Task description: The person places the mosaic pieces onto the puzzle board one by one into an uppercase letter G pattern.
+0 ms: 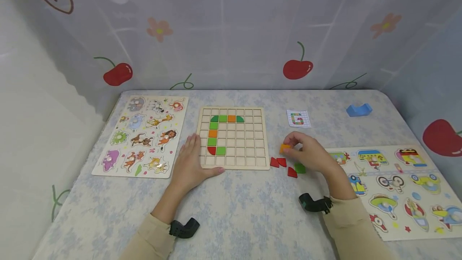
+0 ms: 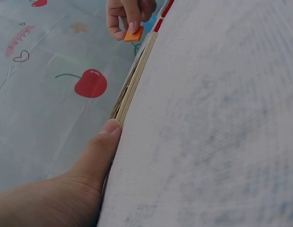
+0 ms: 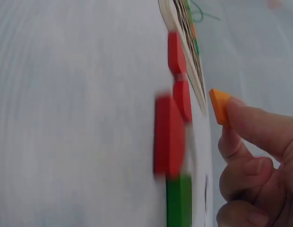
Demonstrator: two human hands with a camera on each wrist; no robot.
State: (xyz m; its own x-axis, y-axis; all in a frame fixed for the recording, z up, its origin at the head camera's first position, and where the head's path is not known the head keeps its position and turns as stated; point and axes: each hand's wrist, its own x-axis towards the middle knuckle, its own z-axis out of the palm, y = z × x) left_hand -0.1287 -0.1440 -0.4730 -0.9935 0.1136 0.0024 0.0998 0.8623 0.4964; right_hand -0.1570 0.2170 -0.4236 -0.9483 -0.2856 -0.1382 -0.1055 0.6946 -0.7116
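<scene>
A wooden grid board point(image 1: 249, 151) lies in the middle of the table, with green, orange and red tiles forming a curved line in its left cells. My left hand point(image 1: 195, 155) rests flat at the board's lower left corner, its thumb point(image 2: 97, 151) against the board's edge point(image 2: 134, 80). My right hand point(image 1: 290, 150) is lifted just right of the board and pinches an orange tile point(image 1: 284, 147) point(image 2: 133, 34) point(image 3: 219, 106) between thumb and fingers point(image 3: 260, 127). Below it lie loose red tiles point(image 1: 278, 162) point(image 3: 169, 135) and a green tile point(image 1: 300, 167) point(image 3: 178, 201).
A small pattern card point(image 1: 298, 118) lies behind the right hand, and a blue block point(image 1: 359, 110) sits further back right. An animal peg puzzle point(image 1: 142, 135) lies at the left, a vehicle peg puzzle point(image 1: 397, 187) at the right. Printed curtains surround the table.
</scene>
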